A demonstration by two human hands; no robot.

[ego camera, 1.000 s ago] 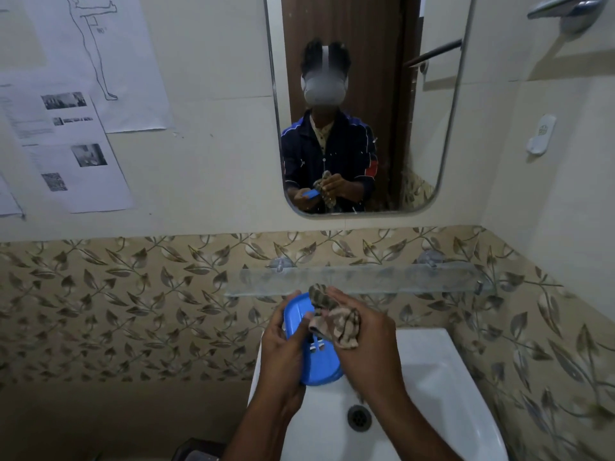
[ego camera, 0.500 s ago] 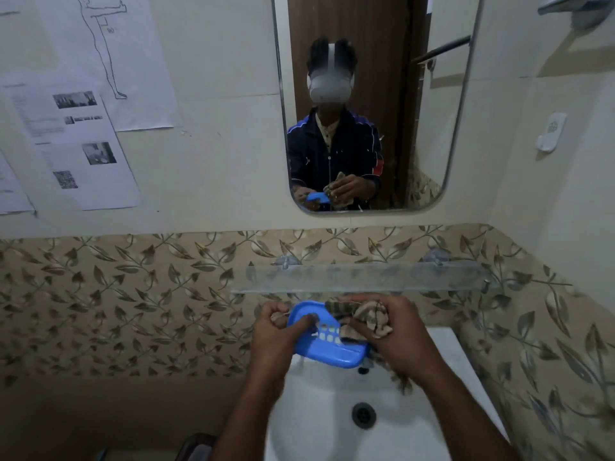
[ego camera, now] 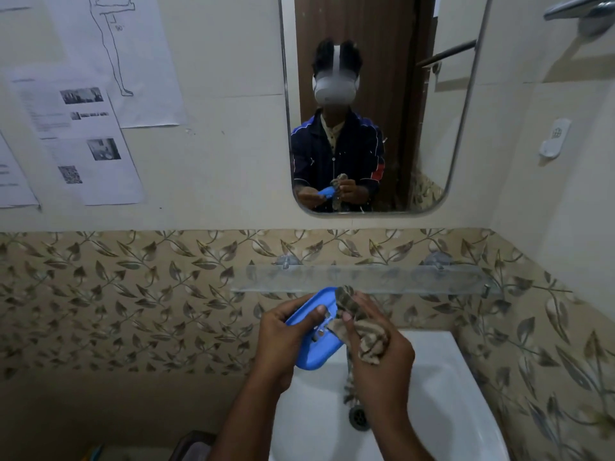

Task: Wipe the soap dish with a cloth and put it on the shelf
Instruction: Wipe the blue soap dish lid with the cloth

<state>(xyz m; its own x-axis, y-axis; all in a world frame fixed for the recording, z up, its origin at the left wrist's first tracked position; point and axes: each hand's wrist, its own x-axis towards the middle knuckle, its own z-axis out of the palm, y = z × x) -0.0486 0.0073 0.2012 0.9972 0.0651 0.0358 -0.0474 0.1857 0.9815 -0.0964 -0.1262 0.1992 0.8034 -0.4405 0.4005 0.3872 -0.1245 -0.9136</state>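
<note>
A: Head view: the left hand [ego camera: 283, 334] grips the blue soap dish [ego camera: 316, 341], thumb hooked over its rim, holding it tilted in the air over the sink's [ego camera: 432, 377] back edge, just below the glass shelf [ego camera: 366, 277].

B: And the right hand [ego camera: 379, 347]?

A: It clutches the bunched cloth [ego camera: 359, 324] against the dish's right end. I'd keep that thumb braced, push the cloth along the drain slots and into the corners, then under the rim.

B: The shelf comes after that.
</note>
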